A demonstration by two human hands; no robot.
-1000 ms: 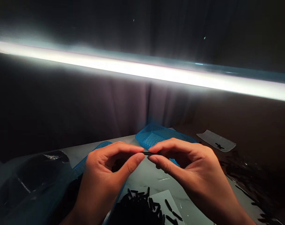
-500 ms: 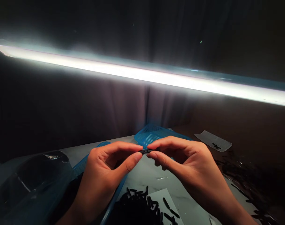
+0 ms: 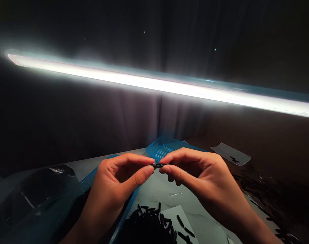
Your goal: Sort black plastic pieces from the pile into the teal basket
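Note:
My left hand and my right hand meet fingertip to fingertip above the table. Both pinch a small black part between thumb and forefinger, each at one end of it. Only a short stretch of the part shows between the fingers. Below the hands lies a heap of small black pieces, some spilling onto a white sheet.
A blue mesh basket stands just behind the hands, and a blue tray edge runs under my left wrist. A clear bag with dark contents lies at left. A white slip sits at right. A bright light bar crosses above.
The two hands have drawn closer together, so less of the black part shows between the fingertips. The view has tipped slightly, and the light bar sits lower in the picture.

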